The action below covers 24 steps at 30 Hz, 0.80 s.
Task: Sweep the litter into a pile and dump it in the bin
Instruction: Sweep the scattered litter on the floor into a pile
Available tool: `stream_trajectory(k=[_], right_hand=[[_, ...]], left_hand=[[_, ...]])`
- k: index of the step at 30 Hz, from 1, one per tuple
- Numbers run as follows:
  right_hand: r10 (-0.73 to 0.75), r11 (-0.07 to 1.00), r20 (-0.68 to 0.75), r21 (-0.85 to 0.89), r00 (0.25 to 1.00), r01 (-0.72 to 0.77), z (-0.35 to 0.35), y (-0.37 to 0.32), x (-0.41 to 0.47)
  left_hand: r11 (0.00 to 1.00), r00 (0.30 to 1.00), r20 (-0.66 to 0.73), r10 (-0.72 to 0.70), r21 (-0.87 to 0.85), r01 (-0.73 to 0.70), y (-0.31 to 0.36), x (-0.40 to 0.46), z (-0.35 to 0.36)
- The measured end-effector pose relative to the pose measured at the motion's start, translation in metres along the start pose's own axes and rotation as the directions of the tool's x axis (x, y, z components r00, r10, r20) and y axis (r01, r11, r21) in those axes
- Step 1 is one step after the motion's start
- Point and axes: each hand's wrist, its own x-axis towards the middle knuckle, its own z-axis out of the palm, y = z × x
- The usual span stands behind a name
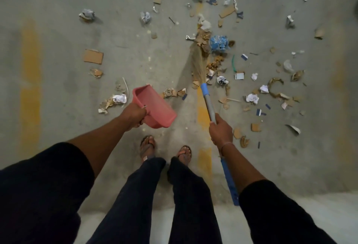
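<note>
Mostly the scattered cardboard and crumpled-paper litter (213,65) looks light and flighty, so the right hand (220,130), grip wrapped round the grey-and-blue broom handle (209,104), should stroke gently while the left hand (133,115) clasps the pink plastic dustpan (155,106)

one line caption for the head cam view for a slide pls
Right hand sweeps a broom through scattered litter while left hand holds a pink dustpan.

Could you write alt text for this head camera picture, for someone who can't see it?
Seen from above, a person's right hand grips a broom whose bristles rest among scattered litter on a concrete floor, while the left hand holds a pink dustpan off the ground. Sandalled feet show below.
</note>
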Motion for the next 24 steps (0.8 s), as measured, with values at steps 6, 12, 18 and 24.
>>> stream_trajectory(k=[6, 12, 18, 24], right_hand=[[-0.215, 0.964, 0.101, -0.14, 0.971, 0.228, 0.004, 0.013, -0.029], [-0.239, 0.899, 0.333, -0.278, 0.912, 0.337, 0.019, 0.008, -0.002], [-0.139, 0.894, 0.38, -0.349, 0.915, 0.281, -0.001, 0.009, 0.048], [-0.132, 0.964, 0.309, -0.18, 0.942, 0.194, -0.042, 0.016, 0.083]], left_hand=[[0.998, 0.998, -0.038, -0.057, -0.039, 0.056, -0.011, -0.009, 0.007], [0.986, 0.993, -0.09, -0.08, -0.15, 0.066, -0.012, -0.025, 0.034], [0.966, 0.985, -0.163, -0.063, -0.258, 0.019, -0.015, -0.041, 0.07], [0.929, 0.969, -0.2, -0.144, -0.364, 0.063, -0.025, -0.049, 0.101]])
